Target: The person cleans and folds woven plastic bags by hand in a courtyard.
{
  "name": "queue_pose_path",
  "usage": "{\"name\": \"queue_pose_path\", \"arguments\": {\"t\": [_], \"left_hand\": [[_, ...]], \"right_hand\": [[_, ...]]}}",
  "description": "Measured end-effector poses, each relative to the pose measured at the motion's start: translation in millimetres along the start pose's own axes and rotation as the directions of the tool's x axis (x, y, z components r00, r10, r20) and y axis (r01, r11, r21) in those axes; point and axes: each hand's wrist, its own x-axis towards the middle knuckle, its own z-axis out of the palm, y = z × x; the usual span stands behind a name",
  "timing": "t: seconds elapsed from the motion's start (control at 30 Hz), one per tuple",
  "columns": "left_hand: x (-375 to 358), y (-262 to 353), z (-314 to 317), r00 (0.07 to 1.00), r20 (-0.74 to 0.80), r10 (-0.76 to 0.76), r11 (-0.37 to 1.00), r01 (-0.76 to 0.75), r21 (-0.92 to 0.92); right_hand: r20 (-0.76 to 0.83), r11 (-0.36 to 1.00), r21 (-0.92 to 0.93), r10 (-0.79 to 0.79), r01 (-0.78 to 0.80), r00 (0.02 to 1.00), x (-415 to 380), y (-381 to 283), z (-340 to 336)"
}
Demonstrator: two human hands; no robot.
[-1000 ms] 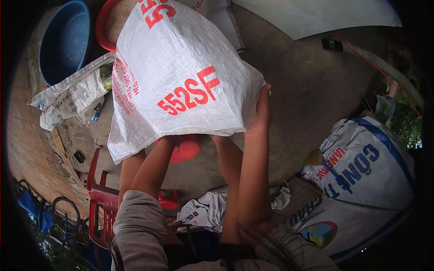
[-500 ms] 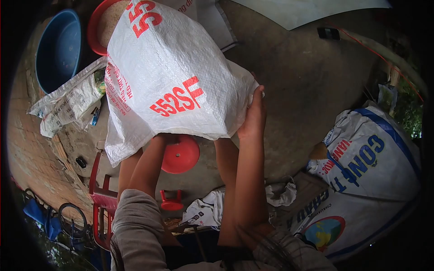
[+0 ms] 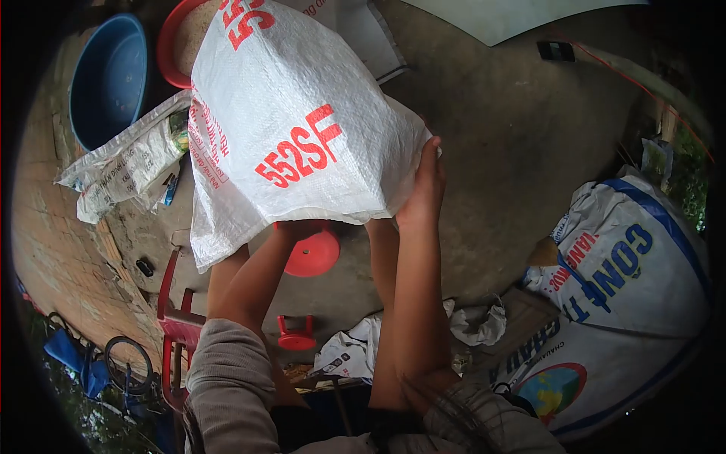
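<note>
A white woven plastic sack (image 3: 302,98) with red "552SF" lettering spreads in front of me, its mouth toward my body. My right hand (image 3: 423,185) is closed on the sack's right edge, thumb on the outside and the other fingers out of sight behind it. My left forearm (image 3: 265,265) reaches under the near edge, so my left hand is hidden by the sack and its fingers do not show. A red round stool (image 3: 314,253) stands below, between my legs.
At upper left are a blue tub (image 3: 110,83) and a red basin (image 3: 170,49) with pale grainy contents. A crumpled sack (image 3: 125,174) lies nearby. A red chair (image 3: 178,325) stands left. A large printed sack (image 3: 620,303) fills the right. A phone-like object (image 3: 556,51) lies far right.
The view has shifted slightly, so the surroundings sit a little further right. The sack's lower left part has moved slightly. My right hand keeps its hold on the edge.
</note>
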Motion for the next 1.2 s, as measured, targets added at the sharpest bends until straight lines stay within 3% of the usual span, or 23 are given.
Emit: {"name": "queue_pose_path", "arguments": {"t": [0.2, 0.27, 0.33, 0.37, 0.43, 0.53, 0.57, 0.63, 0.67, 0.73, 0.77, 0.83, 0.93, 0.97, 1.03, 1.2], "left_hand": [[-24.2, -8.5, -6.2, 0.999, 0.007, -0.037, 0.998, 0.037, -0.042], [-72.1, 44.8, -5.5, 0.94, -0.31, 0.143, 0.971, -0.194, -0.14], [-82.8, 44.5, -19.3, 0.71, -0.625, 0.324, 0.659, -0.644, -0.389], [-87.8, 46.3, -29.2, 0.706, -0.621, 0.342, 0.661, -0.65, -0.375], [-100.7, 55.7, -51.4, 0.705, -0.649, 0.287, 0.499, -0.688, -0.527], [-116.6, 61.6, -76.3, 0.748, -0.641, 0.173, 0.207, -0.663, -0.719], [-118.2, 58.2, -77.2, 0.747, -0.642, 0.171, 0.202, -0.664, -0.719], [-117.1, 58.3, -73.4, 0.791, -0.489, 0.367, 0.114, -0.56, -0.821], [-121.3, 103.5, -44.1, 0.75, -0.649, 0.123, 0.255, -0.656, -0.71], [-113.6, 66.3, -60.5, 0.763, -0.476, 0.437, 0.031, -0.542, -0.84], [-113.7, 63.3, -64.1, 0.762, -0.468, 0.447, 0.036, -0.538, -0.842], [-114.5, 55.6, -58.6, 0.825, -0.503, 0.258, 0.135, -0.547, -0.826], [-102.4, 42.1, -67.9, 0.82, -0.534, 0.208, 0.074, -0.557, -0.827], [-92.5, 30.4, -68.1, 0.757, -0.581, 0.297, 0.183, -0.643, -0.744], [-91.2, 27.0, -86.5, 0.779, -0.539, 0.32, 0.171, -0.607, -0.776], [-81.0, 19.1, -160.9, 0.82, -0.394, 0.415, 0.151, -0.489, -0.859]], "right_hand": [[-0.035, 0.991, -0.056, -0.127, 0.125, 0.991, -6.7, -16.1, 3.4], [-0.068, 0.988, -0.067, -0.142, 0.137, 0.988, -14.9, -24.2, 7.7], [-0.115, 0.967, -0.134, -0.233, 0.218, 0.966, -29.3, -39.4, 24.1], [-0.113, 0.966, -0.118, -0.244, 0.231, 0.963, -28.2, -40.6, 25.7], [0.149, 0.684, -0.373, -0.623, 0.627, 0.768, -26.2, -40.4, 27.9], [0.068, 0.649, -0.439, -0.665, 0.621, 0.744, -37.4, -39.6, 29.6], [0.062, 0.631, -0.443, -0.687, 0.636, 0.724, -40.6, -36.5, 27.8], [0.066, 0.571, -0.477, -0.735, 0.669, 0.675, -49.0, -33.0, 25.3], [0.065, 0.507, -0.509, -0.783, 0.695, 0.619, -53.9, -29.8, 24.9], [0.007, 0.513, -0.523, -0.797, 0.681, 0.604, -64.1, -23.2, 25.9], [-0.024, 0.497, -0.547, -0.814, 0.674, 0.58, -67.3, -21.2, 28.4], [-0.053, 0.471, -0.589, -0.834, 0.657, 0.55, -75.3, -26.2, 26.6], [-0.062, 0.43, -0.704, -0.83, 0.566, 0.554, -86.0, -42.2, 19.2], [-0.071, 0.43, -0.73, -0.821, 0.532, 0.566, -88.0, -45.7, 15.4], [-0.093, 0.428, -0.778, -0.801, 0.459, 0.591, -91.1, -42.5, 6.7], [-0.007, 0.366, -0.789, -0.808, 0.493, 0.589, -74.5, 1.2, 1.2]]}}
